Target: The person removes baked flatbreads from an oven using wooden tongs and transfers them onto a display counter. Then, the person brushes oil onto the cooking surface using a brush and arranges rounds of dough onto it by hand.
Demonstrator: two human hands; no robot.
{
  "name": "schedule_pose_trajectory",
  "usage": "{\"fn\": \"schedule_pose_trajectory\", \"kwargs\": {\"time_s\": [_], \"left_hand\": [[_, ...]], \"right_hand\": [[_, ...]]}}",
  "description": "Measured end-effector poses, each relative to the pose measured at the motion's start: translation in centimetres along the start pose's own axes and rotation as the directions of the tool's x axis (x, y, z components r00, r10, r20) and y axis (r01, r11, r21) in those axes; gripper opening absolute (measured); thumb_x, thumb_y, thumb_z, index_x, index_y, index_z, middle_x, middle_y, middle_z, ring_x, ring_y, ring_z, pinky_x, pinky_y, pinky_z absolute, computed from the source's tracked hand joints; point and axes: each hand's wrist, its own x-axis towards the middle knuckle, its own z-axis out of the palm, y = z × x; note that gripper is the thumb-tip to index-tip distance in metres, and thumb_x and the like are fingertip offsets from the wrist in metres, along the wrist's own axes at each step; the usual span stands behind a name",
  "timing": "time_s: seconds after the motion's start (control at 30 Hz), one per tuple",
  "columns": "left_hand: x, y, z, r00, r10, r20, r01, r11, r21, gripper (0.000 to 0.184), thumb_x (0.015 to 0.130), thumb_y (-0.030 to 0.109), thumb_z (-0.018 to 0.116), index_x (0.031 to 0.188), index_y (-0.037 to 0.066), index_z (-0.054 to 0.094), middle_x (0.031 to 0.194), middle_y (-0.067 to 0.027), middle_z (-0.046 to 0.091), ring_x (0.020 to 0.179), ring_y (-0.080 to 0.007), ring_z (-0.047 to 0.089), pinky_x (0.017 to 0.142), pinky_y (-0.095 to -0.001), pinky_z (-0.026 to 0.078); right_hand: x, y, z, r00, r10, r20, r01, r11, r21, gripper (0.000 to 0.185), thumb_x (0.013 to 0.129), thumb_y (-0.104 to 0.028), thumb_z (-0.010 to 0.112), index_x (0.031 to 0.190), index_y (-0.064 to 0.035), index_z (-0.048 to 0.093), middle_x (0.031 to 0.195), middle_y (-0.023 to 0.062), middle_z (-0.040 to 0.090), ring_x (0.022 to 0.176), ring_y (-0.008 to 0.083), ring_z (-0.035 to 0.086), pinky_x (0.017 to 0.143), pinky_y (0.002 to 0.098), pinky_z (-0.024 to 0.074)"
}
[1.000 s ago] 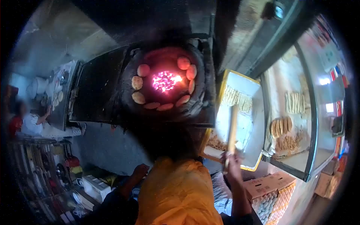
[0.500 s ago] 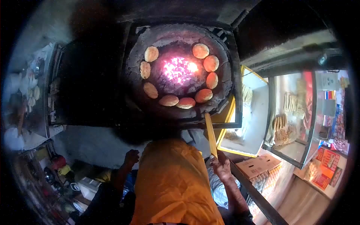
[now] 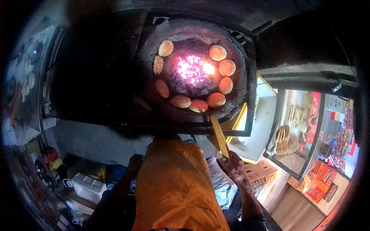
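One wooden stick (image 3: 219, 136), aslant with its far end at the near rim of the round oven (image 3: 239, 82), is probably light and stiff, best held low, away from the heat. The right hand (image 3: 232, 164) has its fingers wrapped around that lower end. Nine flat breads (image 3: 180, 101) ring glowing coals (image 3: 192, 70). The shadowed left hand (image 3: 136, 161) is beside the orange apron (image 3: 173, 181); I cannot tell its grip.
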Motion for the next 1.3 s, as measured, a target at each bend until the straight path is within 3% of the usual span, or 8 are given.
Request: {"fn": "schedule_pose_trajectory", "kwargs": {"time_s": [0.27,0.47,0.8,0.9,1.07,1.17,1.27,1.3], "left_hand": [[-0.7,1.0,-0.8,0.865,-0.462,0.195,0.467,0.597,-0.653,0.03,0.096,0.032,0.052,0.1,0.003,0.061,0.073,-0.0069,0.061,0.056,-0.0154,0.052,0.052,-0.0359,0.045],[-0.5,0.2,-0.2,0.847,-0.445,0.291,0.509,0.523,-0.683,0.03,0.097,0.029,0.051,0.107,0.001,0.06,0.073,-0.0074,0.062,0.055,-0.0109,0.052,0.05,-0.0314,0.044],[1.1,0.8,-2.2,0.86,-0.443,0.252,0.478,0.531,-0.699,0.027,0.096,0.025,0.052,0.105,0.001,0.06,0.076,-0.0094,0.064,0.061,-0.0139,0.057,0.053,-0.0321,0.046],[1.0,0.6,-2.1,0.914,-0.374,0.157,0.383,0.668,-0.637,0.028,0.097,0.026,0.052,0.103,0.0,0.061,0.076,-0.0091,0.064,0.063,-0.0138,0.058,0.055,-0.0323,0.047],[0.1,0.1,-1.2,0.886,-0.421,0.194,0.457,0.723,-0.517,0.029,0.096,0.027,0.051,0.102,0.001,0.061,0.079,-0.009,0.063,0.064,-0.0142,0.059,0.056,-0.0332,0.047],[-0.2,1.4,-2.7,0.97,-0.241,0.045,0.245,0.949,-0.2,0.024,0.093,0.024,0.056,0.097,0.001,0.061,0.079,-0.0108,0.061,0.064,-0.0177,0.059,0.056,-0.0356,0.048],[-0.9,2.5,-3.1,0.787,-0.567,0.241,0.57,0.521,-0.635,0.017,0.087,0.019,0.061,0.09,0.003,0.06,0.078,-0.0134,0.06,0.068,-0.0225,0.06,0.056,-0.0379,0.049],[-2.6,1.2,-0.8,0.887,-0.446,0.12,0.46,0.829,-0.32,0.014,0.085,0.018,0.061,0.087,0.003,0.06,0.077,-0.0134,0.059,0.07,-0.0242,0.06,0.058,-0.0378,0.049]], "right_hand": [[-0.2,-1.2,2.7,0.944,-0.039,0.328,0.037,0.999,0.015,0.039,0.088,-0.021,0.064,0.12,-0.002,0.055,0.108,0.0177,0.062,0.094,0.0314,0.064,0.078,0.0376,0.0519],[-0.9,-3.3,4.0,0.936,0.046,0.35,-0.129,0.967,0.219,0.041,0.082,-0.019,0.068,0.117,-0.0028,0.057,0.092,0.0118,0.062,0.083,0.0152,0.056,0.074,0.032,0.0475],[3.9,-1.0,1.4,0.918,-0.278,0.283,0.349,0.905,-0.242,0.039,0.082,-0.018,0.068,0.116,-0.0034,0.056,0.099,0.0174,0.063,0.089,0.0323,0.061,0.076,0.0362,0.0501],[8.7,-1.5,-1.4,0.939,-0.211,0.271,0.173,0.972,0.157,0.036,0.083,-0.02,0.066,0.113,-0.0027,0.058,0.099,0.0142,0.063,0.087,0.024,0.063,0.073,0.0339,0.0505],[18.3,-5.6,-4.5,0.845,0.005,0.535,0.231,0.899,-0.372,0.036,0.09,-0.034,0.059,0.094,0.0013,0.063,0.076,0.009,0.065,0.061,0.0175,0.062,0.055,0.0319,0.051],[23.3,-6.2,-4.3,0.632,0.539,0.557,-0.422,0.842,-0.337,0.036,0.09,-0.036,0.059,0.085,-0.0004,0.063,0.061,0.0073,0.061,0.046,0.0144,0.055,0.041,0.0273,0.0445],[26.0,-6.1,-3.9,0.589,0.404,0.7,-0.217,0.913,-0.345,0.045,0.089,-0.046,0.058,0.091,-0.0013,0.06,0.065,0.0091,0.062,0.051,0.0162,0.061,0.042,0.0289,0.0495],[26.9,-5.8,-3.7,0.56,0.37,0.741,-0.18,0.928,-0.327,0.045,0.089,-0.047,0.058,0.094,-0.0018,0.06,0.067,0.0096,0.063,0.053,0.0165,0.061,0.043,0.0291,0.0506]]}}
